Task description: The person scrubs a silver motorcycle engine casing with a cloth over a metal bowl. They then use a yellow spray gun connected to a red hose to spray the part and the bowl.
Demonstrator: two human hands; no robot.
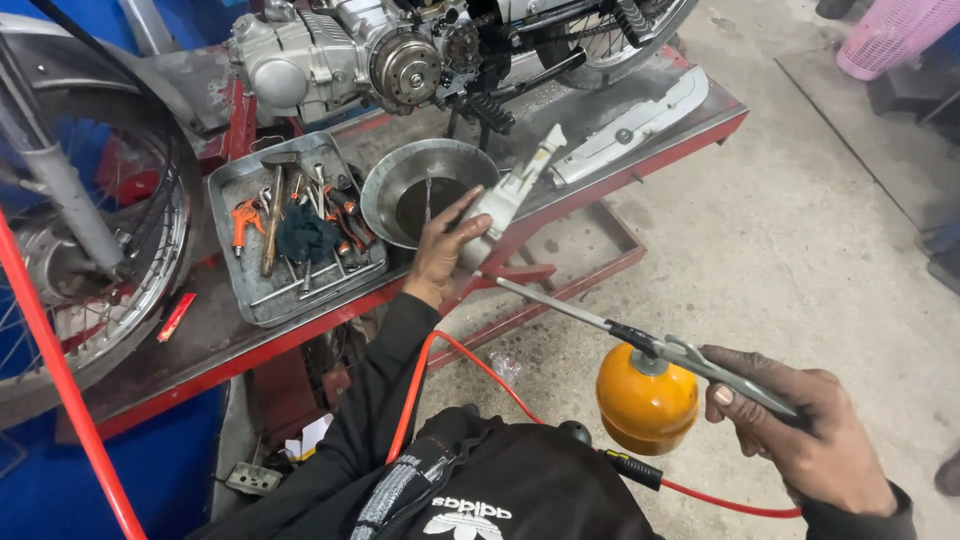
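Note:
My left hand (440,255) grips a grey metal motorcycle part (505,195), holding it tilted up over the edge of the red lift stand. In my right hand (810,435) is an orange oil can (645,400) by its grey lever handle. The can's long thin spout (550,302) reaches up-left and its tip meets the lower end of the grey part. A round metal drain pan (400,175) with dark oil sits just behind my left hand.
A motorcycle engine (350,55) and spoked front wheel (90,250) stand on the red lift stand (640,165). A grey tray of hand tools (290,225) lies left of the pan. A red hose (470,365) runs across my lap. A pink basket (895,35) sits far right.

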